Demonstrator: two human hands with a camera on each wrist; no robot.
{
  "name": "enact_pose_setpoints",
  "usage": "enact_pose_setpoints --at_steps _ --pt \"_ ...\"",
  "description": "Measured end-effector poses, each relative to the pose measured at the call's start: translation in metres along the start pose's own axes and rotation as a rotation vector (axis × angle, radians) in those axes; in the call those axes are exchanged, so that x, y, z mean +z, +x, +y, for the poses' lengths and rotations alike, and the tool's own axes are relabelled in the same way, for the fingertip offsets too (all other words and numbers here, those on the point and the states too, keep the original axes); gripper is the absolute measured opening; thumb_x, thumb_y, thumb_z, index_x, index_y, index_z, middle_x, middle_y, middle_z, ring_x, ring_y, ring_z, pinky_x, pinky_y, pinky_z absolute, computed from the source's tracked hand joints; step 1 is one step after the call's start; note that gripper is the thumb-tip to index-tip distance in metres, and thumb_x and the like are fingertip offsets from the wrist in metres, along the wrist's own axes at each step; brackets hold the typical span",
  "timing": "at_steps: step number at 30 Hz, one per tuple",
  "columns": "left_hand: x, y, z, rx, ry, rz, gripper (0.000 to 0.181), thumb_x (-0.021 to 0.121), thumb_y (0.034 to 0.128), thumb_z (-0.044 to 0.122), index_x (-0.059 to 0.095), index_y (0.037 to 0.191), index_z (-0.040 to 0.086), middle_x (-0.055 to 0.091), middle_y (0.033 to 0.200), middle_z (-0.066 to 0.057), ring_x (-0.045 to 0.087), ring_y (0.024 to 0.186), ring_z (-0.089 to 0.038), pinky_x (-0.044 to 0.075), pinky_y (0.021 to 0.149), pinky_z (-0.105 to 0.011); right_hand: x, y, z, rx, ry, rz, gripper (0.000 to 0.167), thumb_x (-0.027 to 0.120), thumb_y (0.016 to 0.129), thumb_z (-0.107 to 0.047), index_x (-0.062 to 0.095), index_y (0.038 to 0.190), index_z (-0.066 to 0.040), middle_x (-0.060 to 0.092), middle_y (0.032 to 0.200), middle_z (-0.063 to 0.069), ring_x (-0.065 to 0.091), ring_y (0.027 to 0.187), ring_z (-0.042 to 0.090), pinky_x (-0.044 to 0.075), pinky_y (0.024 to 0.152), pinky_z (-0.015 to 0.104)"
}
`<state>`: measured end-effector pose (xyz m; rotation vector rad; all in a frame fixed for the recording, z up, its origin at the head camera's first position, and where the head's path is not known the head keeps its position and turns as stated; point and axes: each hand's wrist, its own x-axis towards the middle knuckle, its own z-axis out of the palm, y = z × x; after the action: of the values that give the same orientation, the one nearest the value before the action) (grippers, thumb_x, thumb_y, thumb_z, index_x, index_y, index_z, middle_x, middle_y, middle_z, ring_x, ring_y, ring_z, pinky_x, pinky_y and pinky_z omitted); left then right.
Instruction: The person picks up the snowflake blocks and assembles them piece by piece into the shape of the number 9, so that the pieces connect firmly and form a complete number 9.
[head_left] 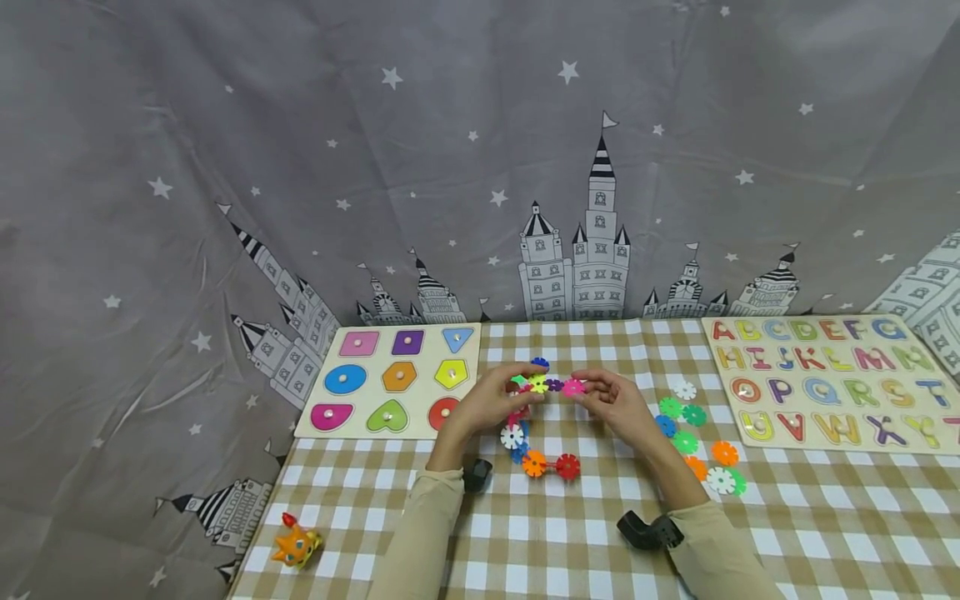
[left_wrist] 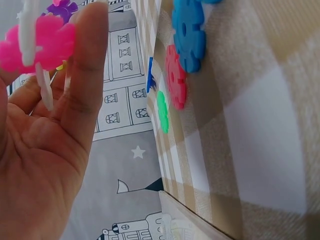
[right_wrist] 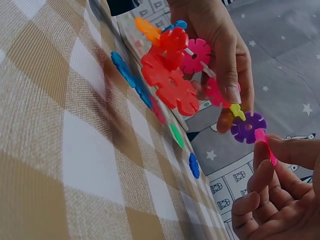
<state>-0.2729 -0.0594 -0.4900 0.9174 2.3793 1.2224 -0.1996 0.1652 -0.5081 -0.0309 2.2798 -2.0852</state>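
My left hand [head_left: 489, 402] pinches a chain of notched plastic snowflake discs, with its thumb near a pink disc and a yellow disc [right_wrist: 237, 111]. From there the chain continues to a purple disc [right_wrist: 248, 127], which joins a bright pink disc [right_wrist: 268, 147]. That end disc is pinched between the thumb and fingers of my right hand [head_left: 618, 404]. The chain's other part, with a white disc [head_left: 512, 436], an orange disc [head_left: 534, 463] and a red disc [head_left: 567, 467], hangs on the near side of my left hand. Fingers partly hide the joints.
Several discs, among them a green disc [right_wrist: 176, 135] and a blue disc [right_wrist: 194, 166], lie on the checked cloth beyond the chain. Loose discs [head_left: 686, 442] lie right. A shape puzzle [head_left: 315, 408] stands left, an alphabet puzzle [head_left: 738, 398] right, an orange toy figure [head_left: 297, 546] front left.
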Motion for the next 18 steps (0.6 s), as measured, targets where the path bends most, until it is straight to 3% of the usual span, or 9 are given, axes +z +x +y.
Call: enact_pose_setpoints --at_steps 7,14,18 --pt "0.0018 0.0000 0.0013 0.003 0.021 0.000 0.045 0.073 0.0893 0.021 0.062 0.131 0.008 0.061 0.134 -0.006 0.055 0.118 -0.021 0.047 0.098 -0.040 0.0008 0.0002 0.0047 -0.009 -0.014 -0.014 0.036 0.062 0.093 -0.003 0.057 0.127 0.006 0.063 0.099 0.016 0.054 0.070 0.007 0.046 0.060 0.019" --pt "0.0023 0.0016 0.0018 -0.017 0.008 0.003 0.043 0.070 0.0910 0.021 0.062 0.131 0.009 0.060 0.136 -0.007 0.053 0.125 -0.024 0.044 0.105 -0.045 0.0006 0.0023 0.0053 -0.002 -0.032 0.015 0.037 0.063 0.094 -0.006 0.055 0.129 0.005 0.065 0.097 0.016 0.052 0.069 0.007 0.044 0.058 0.018" --pt "0.0022 0.0014 0.0013 -0.019 0.000 -0.001 0.043 0.071 0.0909 0.022 0.062 0.131 0.010 0.060 0.136 -0.007 0.055 0.119 -0.022 0.047 0.101 -0.042 0.0000 0.0023 0.0058 -0.015 -0.049 0.009 0.036 0.063 0.094 -0.006 0.056 0.127 0.006 0.066 0.096 0.018 0.054 0.069 0.009 0.045 0.058 0.018"
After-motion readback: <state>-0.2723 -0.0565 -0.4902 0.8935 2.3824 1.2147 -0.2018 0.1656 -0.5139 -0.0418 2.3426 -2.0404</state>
